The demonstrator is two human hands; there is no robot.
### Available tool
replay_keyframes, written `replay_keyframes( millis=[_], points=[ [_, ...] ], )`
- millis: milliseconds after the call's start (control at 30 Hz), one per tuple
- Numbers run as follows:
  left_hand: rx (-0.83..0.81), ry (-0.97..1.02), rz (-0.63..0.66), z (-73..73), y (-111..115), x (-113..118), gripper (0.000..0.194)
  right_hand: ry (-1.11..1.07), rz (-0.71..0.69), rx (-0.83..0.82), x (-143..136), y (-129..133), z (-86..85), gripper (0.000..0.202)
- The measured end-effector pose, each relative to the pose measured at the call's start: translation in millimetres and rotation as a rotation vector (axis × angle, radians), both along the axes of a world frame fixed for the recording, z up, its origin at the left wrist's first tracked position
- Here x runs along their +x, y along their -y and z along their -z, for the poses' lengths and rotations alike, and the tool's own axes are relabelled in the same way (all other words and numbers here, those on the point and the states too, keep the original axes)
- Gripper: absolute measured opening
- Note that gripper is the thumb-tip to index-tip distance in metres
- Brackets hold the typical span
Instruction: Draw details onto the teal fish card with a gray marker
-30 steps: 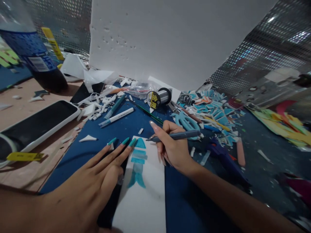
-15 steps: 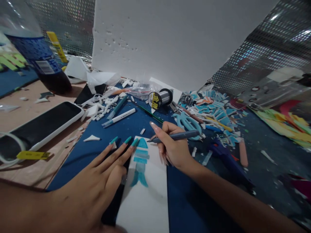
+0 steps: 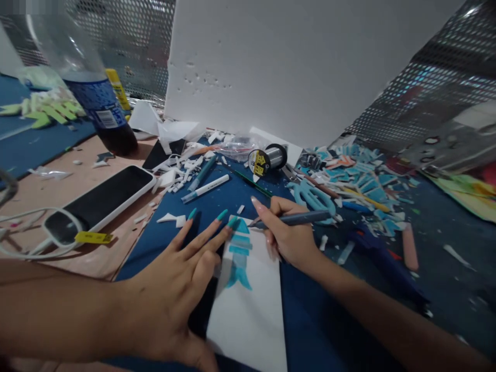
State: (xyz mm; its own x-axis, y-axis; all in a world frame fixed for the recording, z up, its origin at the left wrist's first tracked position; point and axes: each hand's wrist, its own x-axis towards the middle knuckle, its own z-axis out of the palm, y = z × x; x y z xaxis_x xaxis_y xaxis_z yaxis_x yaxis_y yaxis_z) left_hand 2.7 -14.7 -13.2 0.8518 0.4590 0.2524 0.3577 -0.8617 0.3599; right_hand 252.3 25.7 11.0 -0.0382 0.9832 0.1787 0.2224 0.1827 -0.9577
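Observation:
A white card [image 3: 251, 320] lies lengthwise in front of me, bearing a teal fish drawn in separate bands [image 3: 239, 251]. My left hand [image 3: 174, 289] rests flat with its fingers spread, the fingertips at the card's upper left edge and the thumb by its lower left side. Between the fingers of my right hand [image 3: 289, 232] is a grey-blue marker [image 3: 298, 218], held slanted. Its tip points left at the card's top, just right of the fish's head; whether it touches I cannot tell. Two more markers, a white one [image 3: 205, 189] and a teal-grey one [image 3: 202, 173], lie beyond my left hand.
Light-blue scissors [image 3: 312, 199], a wire spool [image 3: 267, 160] and heaped foam scraps [image 3: 360, 170] lie beyond my right hand. A dark blue glue gun [image 3: 387, 263] is at right. On the left are a phone [image 3: 104, 201], a cable [image 3: 23, 253] and a cola bottle [image 3: 96, 103].
The view has turned left, so everything sits further right. The left hand's fingers have spread slightly and its thumb now shows more. The right hand keeps hold of the marker near the same spot.

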Motion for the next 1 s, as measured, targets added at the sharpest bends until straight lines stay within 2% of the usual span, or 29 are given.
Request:
replay_keyframes(
  millis=[67, 233, 300, 467, 633, 800, 1000],
  points=[
    [-0.022, -0.005, 0.004, -0.5, 0, 1, 0.128, 0.079, 0.007, 0.042, 0, 1, -0.5, 0.053],
    [-0.146, -0.095, -0.025, -4.4, 0, 1, 0.099, 0.151, 0.007, 0.096, 1, 1, -2.2, 0.048],
    [-0.172, -0.136, -0.032, -6.5, 3, 1, 0.099, 0.16, -0.01, 0.103, 1, 0, -2.7, 0.048],
    [-0.121, -0.15, -0.097, -10.7, 6, 4, 0.103, 0.177, -0.036, 0.115, 2, -3, -3.0, 0.049],
    [-0.046, -0.188, -0.005, -12.9, 1, 5, 0.095, 0.184, -0.049, 0.085, 2, -2, -1.5, 0.054],
    [0.006, -0.163, -0.005, -14.2, 2, 5, 0.09, 0.156, -0.066, 0.095, 1, -2, -0.8, 0.05],
    [0.052, -0.122, -0.026, -15.3, 3, 9, 0.094, 0.188, -0.088, 0.124, 1, -2, -1.9, 0.048]
  ],
)
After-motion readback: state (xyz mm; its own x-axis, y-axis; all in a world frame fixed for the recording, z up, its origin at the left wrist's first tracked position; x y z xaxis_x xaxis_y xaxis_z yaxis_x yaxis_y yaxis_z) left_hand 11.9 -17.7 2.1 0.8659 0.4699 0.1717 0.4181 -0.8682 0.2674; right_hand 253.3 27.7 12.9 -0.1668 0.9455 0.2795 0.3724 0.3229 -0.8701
